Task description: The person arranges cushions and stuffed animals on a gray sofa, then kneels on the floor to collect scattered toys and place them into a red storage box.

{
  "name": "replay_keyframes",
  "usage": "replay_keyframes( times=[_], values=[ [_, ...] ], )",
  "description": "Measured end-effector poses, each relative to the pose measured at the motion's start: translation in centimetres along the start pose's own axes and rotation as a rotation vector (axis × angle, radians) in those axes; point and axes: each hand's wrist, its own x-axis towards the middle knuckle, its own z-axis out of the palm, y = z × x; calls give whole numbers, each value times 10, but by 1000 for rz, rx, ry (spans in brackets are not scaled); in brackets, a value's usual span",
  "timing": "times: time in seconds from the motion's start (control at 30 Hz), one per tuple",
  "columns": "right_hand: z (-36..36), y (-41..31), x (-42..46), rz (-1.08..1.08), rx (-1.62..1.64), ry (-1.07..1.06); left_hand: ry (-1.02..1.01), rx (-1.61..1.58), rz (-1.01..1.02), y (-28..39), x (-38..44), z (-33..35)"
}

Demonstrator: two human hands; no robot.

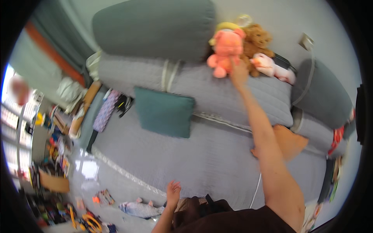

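Observation:
On the top of the sofa's backrest, my right hand (239,72) reaches to a pink plush bear (228,48), its fingers at the toy's lower body. Behind and beside the bear are a yellow plush item (228,26), a brown teddy bear (259,36) and a white-and-pink plush toy (272,68). My left hand (174,190) hangs over the front edge of the seat with its fingers apart and nothing in it. A green cushion (164,112) rests against the backrest, and an orange cushion (288,142) lies partly behind my right forearm.
A grey back cushion (157,29) leans on the wall; another (323,93) stands right. A purple patterned roll (107,110) lies at the seat's left end. On the floor are a fish-shaped plush (142,209), a yellow toy wheel (91,223) and assorted clutter.

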Motion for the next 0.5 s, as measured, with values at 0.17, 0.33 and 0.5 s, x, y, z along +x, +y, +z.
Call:
replay_keyframes(
  times=[0.17, 0.33, 0.5],
  values=[
    [-47, -36, -20, -74, 344, 69, 15, -40, 13, -8, 13, -5],
    [-115, -109, -149, -51, 722, 46, 84, 103, 242, 39, 25, 17],
    [-201, -181, -309, -32, 1157, -486, 103, 341, 455, 105, 21, 8]
  ],
)
